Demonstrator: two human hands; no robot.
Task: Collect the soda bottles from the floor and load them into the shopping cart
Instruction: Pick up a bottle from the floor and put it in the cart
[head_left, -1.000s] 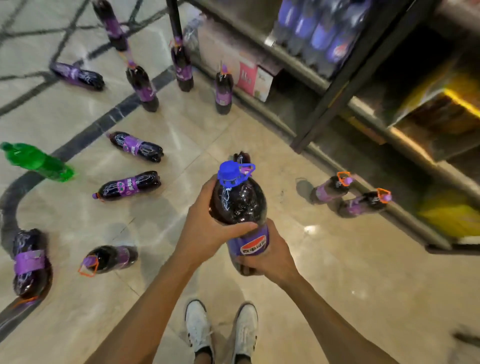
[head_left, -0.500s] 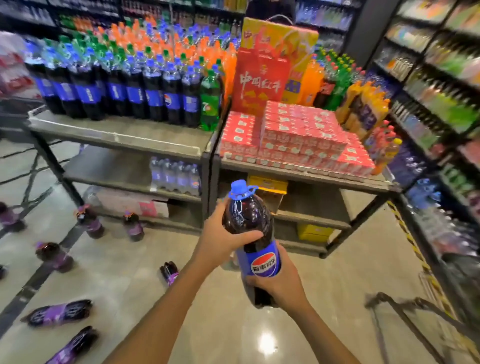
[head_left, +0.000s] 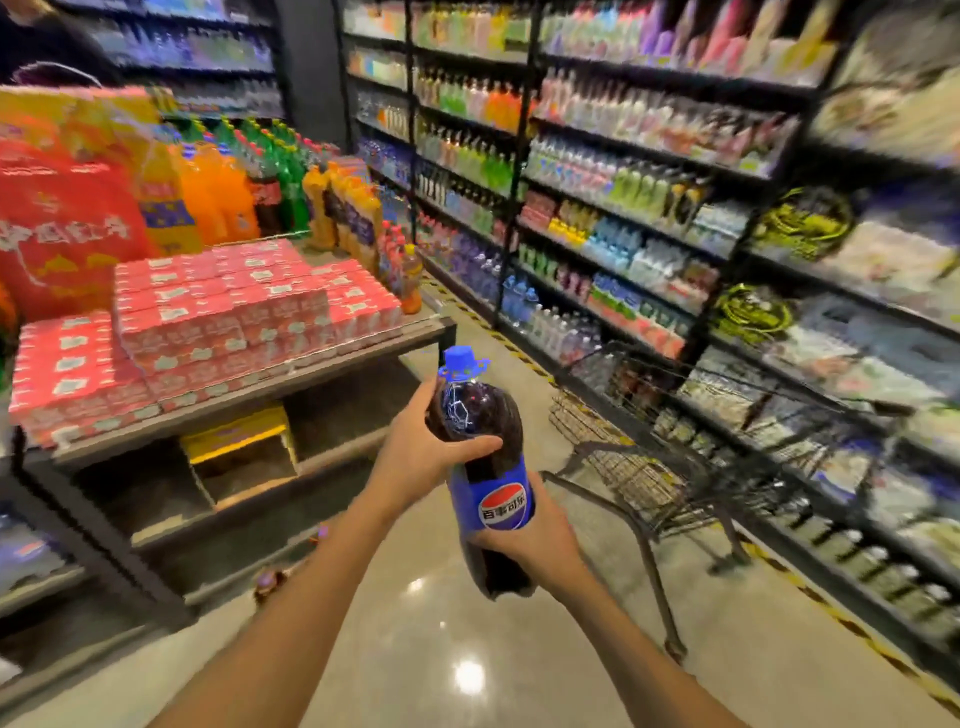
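Note:
A large dark soda bottle (head_left: 480, 415) with a blue cap and a blue label is upright in front of me, held in both hands. My left hand (head_left: 421, 457) wraps its upper body from the left. My right hand (head_left: 537, 545) grips it lower down, under the label. The black wire shopping cart (head_left: 649, 467) stands to the right, beside the wall shelves, about an arm's length from the bottle. One small bottle (head_left: 267, 582) shows on the floor at the foot of the display stand, blurred.
A grey display stand (head_left: 249, 395) with stacked red cartons and orange and green bottles fills the left. Tall stocked shelves (head_left: 675, 218) line the right side. Shiny floor (head_left: 441, 649) runs between them, with yellow-black tape along the shelf base.
The view has swung up and to the right, from the bottles on the floor to the aisle. The cart has come into view. Both hands still hold the same bottle.

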